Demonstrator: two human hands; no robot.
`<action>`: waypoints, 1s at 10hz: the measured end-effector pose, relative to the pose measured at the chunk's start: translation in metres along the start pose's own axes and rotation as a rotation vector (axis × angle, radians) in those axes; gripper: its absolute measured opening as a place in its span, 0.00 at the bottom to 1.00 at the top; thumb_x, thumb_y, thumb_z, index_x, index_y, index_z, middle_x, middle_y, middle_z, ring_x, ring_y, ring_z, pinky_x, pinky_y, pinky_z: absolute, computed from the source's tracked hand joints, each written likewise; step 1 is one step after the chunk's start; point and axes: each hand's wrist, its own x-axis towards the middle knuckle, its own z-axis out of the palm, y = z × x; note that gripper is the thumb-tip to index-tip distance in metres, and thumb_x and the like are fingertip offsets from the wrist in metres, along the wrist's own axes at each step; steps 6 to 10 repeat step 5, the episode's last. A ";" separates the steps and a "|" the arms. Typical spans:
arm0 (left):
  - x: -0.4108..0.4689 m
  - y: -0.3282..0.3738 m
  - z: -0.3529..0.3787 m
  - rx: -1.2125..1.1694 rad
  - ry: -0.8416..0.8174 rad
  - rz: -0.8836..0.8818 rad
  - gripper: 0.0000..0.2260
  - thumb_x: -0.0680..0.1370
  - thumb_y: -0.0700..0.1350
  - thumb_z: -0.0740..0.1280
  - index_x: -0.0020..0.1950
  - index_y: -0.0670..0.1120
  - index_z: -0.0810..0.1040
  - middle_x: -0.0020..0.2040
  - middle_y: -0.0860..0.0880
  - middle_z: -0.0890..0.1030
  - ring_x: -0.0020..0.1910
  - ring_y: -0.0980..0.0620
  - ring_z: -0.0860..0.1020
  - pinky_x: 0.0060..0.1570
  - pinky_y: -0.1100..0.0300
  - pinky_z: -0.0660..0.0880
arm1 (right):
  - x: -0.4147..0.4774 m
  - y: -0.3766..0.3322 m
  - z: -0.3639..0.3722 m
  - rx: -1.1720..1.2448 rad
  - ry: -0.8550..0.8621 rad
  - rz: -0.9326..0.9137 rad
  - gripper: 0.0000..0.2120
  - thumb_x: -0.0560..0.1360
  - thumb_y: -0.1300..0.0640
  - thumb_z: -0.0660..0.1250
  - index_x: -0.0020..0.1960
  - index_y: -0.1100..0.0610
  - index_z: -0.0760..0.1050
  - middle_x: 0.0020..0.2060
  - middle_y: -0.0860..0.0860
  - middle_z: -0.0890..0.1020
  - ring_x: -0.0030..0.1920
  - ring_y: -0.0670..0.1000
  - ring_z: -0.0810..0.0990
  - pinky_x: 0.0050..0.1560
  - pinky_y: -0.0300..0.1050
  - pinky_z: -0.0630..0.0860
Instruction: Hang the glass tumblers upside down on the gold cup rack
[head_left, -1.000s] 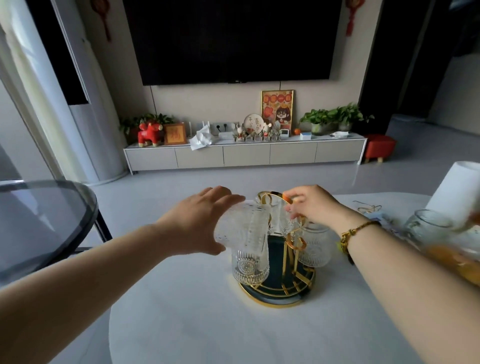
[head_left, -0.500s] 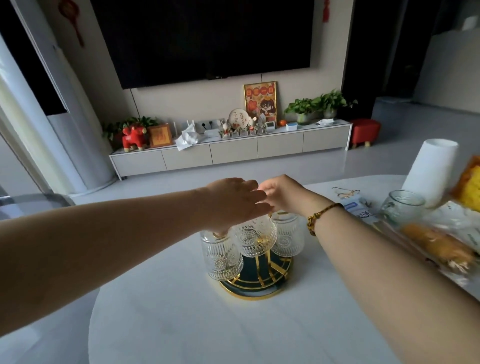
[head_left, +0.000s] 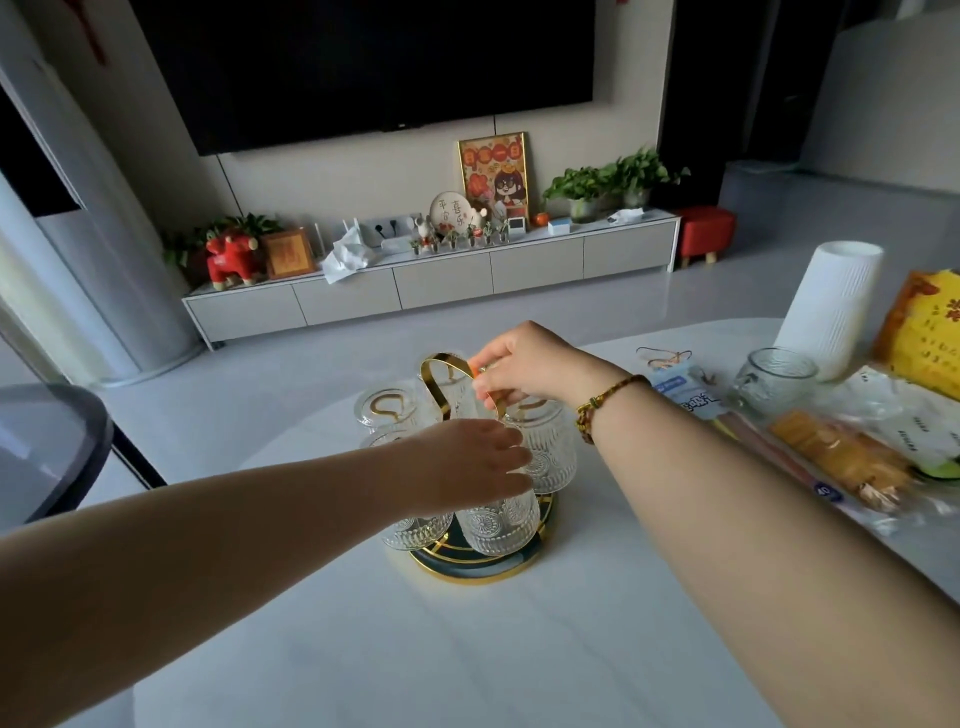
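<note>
Two bare forearms enter from the lower edge of the frame and meet over a white round table (head_left: 467, 649). At centre frame stands the gold cup rack (head_left: 480, 564), a dark circular base with a gold rim and a gold loop handle (head_left: 441, 379) rising above it. Several ribbed glass tumblers hang upside down on it: a front tumbler (head_left: 493, 525) at the lower centre, a left tumbler (head_left: 410, 532) beside it, a right tumbler (head_left: 550, 447) under the right wrist, and a rear tumbler (head_left: 384, 410) whose base shows a gold hook through the glass. The left hand (head_left: 467, 467) lies over the front of the rack, fingers extended together across the tops of the tumblers; whether it grips one cannot be told. The right hand (head_left: 530, 369), wearing a beaded bracelet (head_left: 597, 405), pinches the top of the loop handle between thumb and fingers. At right frame lie a clear glass mug (head_left: 774, 379), a white ribbed cylinder (head_left: 831, 312) and wrapped snack packets (head_left: 841, 457). At left frame is a dark glass tabletop (head_left: 47, 447). In the upper frame, a low TV cabinet (head_left: 436, 280) carries ornaments and plants beneath a wall-mounted television (head_left: 363, 62).
</note>
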 end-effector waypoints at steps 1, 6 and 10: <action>-0.002 -0.002 0.005 -0.023 0.056 -0.014 0.24 0.74 0.38 0.63 0.68 0.46 0.60 0.71 0.44 0.66 0.71 0.46 0.61 0.70 0.56 0.59 | 0.000 -0.002 0.000 -0.011 -0.005 0.005 0.14 0.70 0.65 0.66 0.56 0.64 0.73 0.37 0.56 0.81 0.30 0.45 0.79 0.35 0.36 0.78; -0.034 0.037 0.013 -0.511 0.565 -0.500 0.20 0.66 0.49 0.72 0.56 0.46 0.77 0.60 0.45 0.78 0.61 0.46 0.75 0.56 0.46 0.75 | -0.010 0.011 0.004 0.017 0.236 -0.092 0.15 0.71 0.59 0.66 0.57 0.59 0.75 0.53 0.57 0.80 0.49 0.51 0.78 0.49 0.40 0.75; -0.034 0.037 0.013 -0.511 0.565 -0.500 0.20 0.66 0.49 0.72 0.56 0.46 0.77 0.60 0.45 0.78 0.61 0.46 0.75 0.56 0.46 0.75 | -0.010 0.011 0.004 0.017 0.236 -0.092 0.15 0.71 0.59 0.66 0.57 0.59 0.75 0.53 0.57 0.80 0.49 0.51 0.78 0.49 0.40 0.75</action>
